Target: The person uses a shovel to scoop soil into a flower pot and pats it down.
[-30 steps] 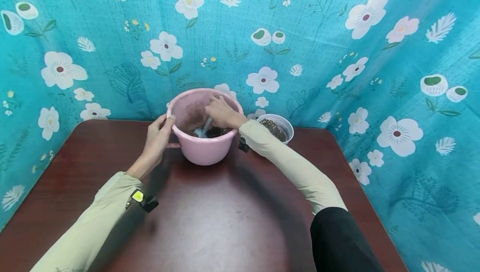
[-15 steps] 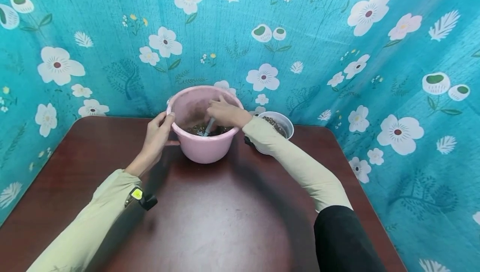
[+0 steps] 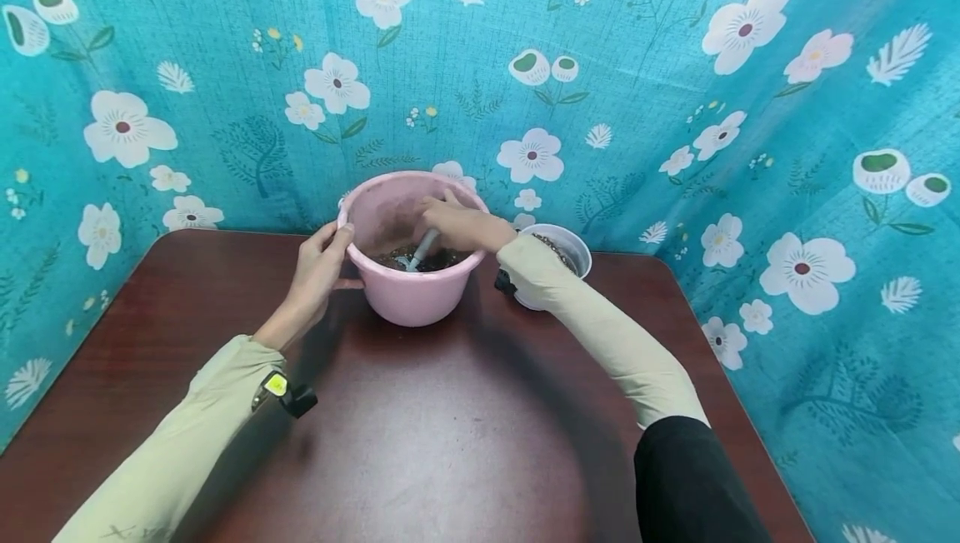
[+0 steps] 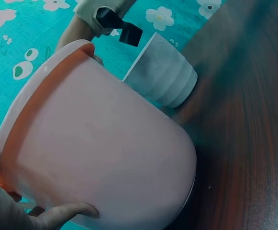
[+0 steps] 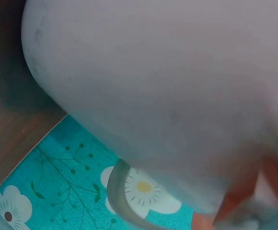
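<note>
A pink bucket (image 3: 412,297) stands near the back edge of the table, with dark soil (image 3: 452,258) in its bottom. My left hand (image 3: 313,272) grips its left rim, thumb at the rim and another finger against the outer wall, as the left wrist view also shows. Inside the bucket, my right hand (image 3: 459,224) holds the grey handle of a small trowel (image 3: 424,246). The handle slants down to the left, and the blade end is in the soil, mostly hidden by the front rim. The right wrist view mostly shows the bucket's outer wall (image 5: 153,72), blurred.
A white pot (image 4: 162,72) with grainy dark soil stands right of the bucket, partly behind my right forearm. A floral turquoise curtain (image 3: 450,52) hangs close behind the brown table (image 3: 420,443). The bucket's handle (image 5: 119,191) hangs at its side.
My right hand has shifted slightly right with the trowel. The pale blade, plainly visible a second ago, now shows less. My left hand stays on the rim.
</note>
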A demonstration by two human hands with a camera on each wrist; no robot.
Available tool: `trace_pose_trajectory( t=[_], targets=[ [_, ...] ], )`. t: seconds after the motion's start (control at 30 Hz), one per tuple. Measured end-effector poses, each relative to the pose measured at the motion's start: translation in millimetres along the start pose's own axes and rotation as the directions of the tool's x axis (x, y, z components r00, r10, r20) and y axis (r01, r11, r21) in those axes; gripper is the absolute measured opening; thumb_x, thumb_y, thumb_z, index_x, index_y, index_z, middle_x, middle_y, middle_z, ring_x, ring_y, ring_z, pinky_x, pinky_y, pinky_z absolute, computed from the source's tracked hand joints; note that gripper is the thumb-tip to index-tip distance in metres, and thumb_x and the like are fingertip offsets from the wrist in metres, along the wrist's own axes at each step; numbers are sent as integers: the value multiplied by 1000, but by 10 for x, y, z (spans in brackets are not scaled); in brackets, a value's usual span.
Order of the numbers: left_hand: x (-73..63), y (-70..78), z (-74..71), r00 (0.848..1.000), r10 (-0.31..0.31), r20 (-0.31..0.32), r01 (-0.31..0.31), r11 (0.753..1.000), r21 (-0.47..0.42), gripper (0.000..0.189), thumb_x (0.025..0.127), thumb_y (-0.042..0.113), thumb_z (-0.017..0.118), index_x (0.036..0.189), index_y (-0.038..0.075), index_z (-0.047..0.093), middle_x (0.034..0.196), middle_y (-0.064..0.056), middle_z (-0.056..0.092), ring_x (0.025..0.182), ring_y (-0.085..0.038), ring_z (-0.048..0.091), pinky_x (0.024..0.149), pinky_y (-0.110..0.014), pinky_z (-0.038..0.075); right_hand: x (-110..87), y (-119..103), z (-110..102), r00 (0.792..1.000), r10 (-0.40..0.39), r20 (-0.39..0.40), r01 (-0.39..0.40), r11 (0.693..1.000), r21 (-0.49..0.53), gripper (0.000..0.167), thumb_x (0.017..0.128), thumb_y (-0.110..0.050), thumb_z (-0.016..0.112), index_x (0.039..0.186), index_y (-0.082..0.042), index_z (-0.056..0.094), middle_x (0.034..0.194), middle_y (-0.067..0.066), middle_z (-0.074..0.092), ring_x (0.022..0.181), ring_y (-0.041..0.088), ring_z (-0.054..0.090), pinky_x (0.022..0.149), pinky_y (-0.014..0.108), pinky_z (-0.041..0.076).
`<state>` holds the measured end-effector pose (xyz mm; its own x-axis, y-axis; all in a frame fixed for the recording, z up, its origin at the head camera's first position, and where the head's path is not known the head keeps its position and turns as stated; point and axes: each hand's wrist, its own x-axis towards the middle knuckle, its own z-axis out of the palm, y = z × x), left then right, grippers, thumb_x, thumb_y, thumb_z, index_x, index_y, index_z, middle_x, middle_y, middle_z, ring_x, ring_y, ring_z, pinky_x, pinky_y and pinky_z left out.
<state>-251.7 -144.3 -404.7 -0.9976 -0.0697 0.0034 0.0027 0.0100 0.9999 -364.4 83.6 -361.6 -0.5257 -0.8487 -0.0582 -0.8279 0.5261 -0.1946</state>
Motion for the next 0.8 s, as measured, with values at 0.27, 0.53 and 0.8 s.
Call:
trace_pose_trajectory(
  t=[0.27, 0.53, 0.8],
  targets=[
    [-1, 19, 8, 1000, -13, 16, 13, 1000, 0, 60, 110, 35, 45, 160, 3, 39, 142, -24, 44, 104, -15, 54, 66, -36, 70, -234, 102, -178, 988, 64, -142, -55, 996, 71, 24, 90, -13, 83, 113, -6, 80, 120, 12, 71, 123, 27, 56, 115, 50, 33],
    [12, 31, -14, 999, -27, 20, 28, 999, -23, 60, 110, 34, 47, 159, 2, 39, 144, -24, 43, 103, -15, 53, 66, -36, 70, -431, 189, -251, 968, 101, -228, -67, 986, 151, 31, 91, -14, 82, 121, -7, 78, 126, 14, 68, 125, 30, 52, 114, 53, 32],
    [4, 40, -17, 999, -30, 28, 30, 1000, -1, 60, 110, 36, 48, 158, 2, 41, 136, -21, 47, 104, -16, 56, 69, -36, 70, -649, 271, -247, 938, 124, -323, -72, 983, 170, 30, 92, -11, 80, 121, -3, 77, 114, 14, 68, 108, 30, 52, 98, 46, 39]
  ],
)
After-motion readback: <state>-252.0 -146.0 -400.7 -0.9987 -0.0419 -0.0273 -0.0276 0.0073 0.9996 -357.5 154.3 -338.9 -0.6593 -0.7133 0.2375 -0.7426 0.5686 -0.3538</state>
